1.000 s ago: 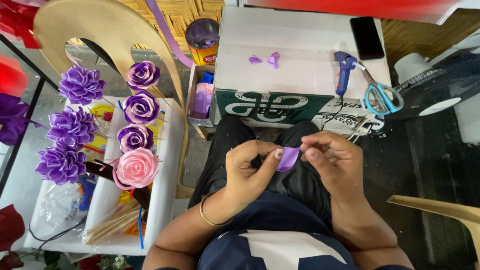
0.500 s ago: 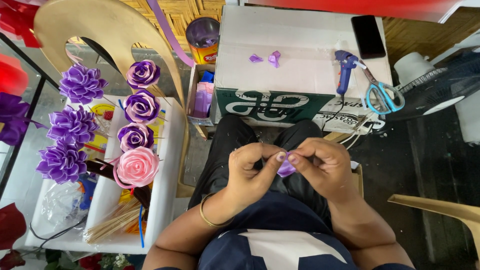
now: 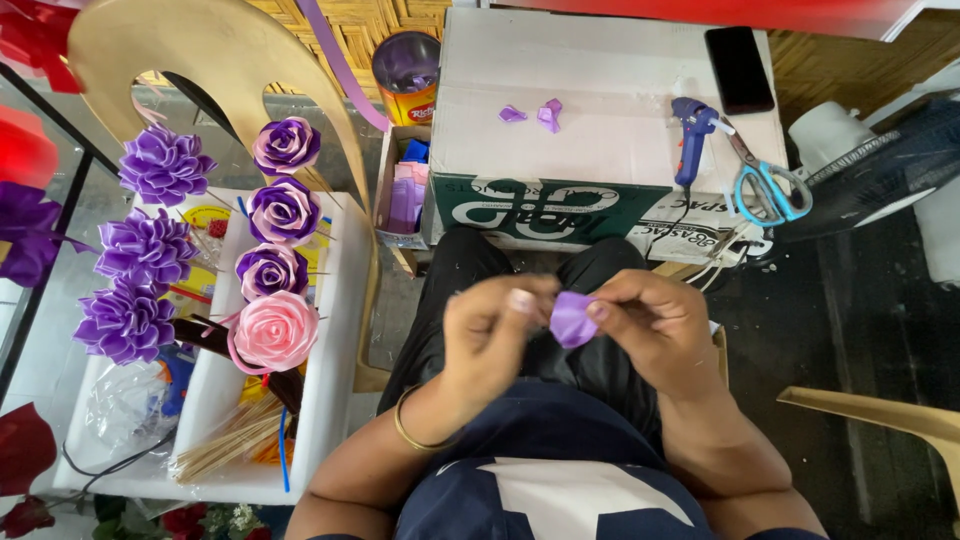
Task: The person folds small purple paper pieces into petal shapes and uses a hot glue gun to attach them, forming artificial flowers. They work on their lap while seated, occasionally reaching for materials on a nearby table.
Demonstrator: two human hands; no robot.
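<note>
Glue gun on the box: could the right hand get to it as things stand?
Probably yes: the glue gun lies uncovered on the cardboard box, ahead of the right hand, though that hand holds the purple ribbon piece.

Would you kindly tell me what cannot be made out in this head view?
- Purple ribbon piece: its fold is hidden by the left hand and right hand; the left hand is blurred.
- Tin can: contents in shadow.
- Small open box beside the cardboard box: contents too small to tell.
- Red shapes: cut by the left edge, blurred.
</note>
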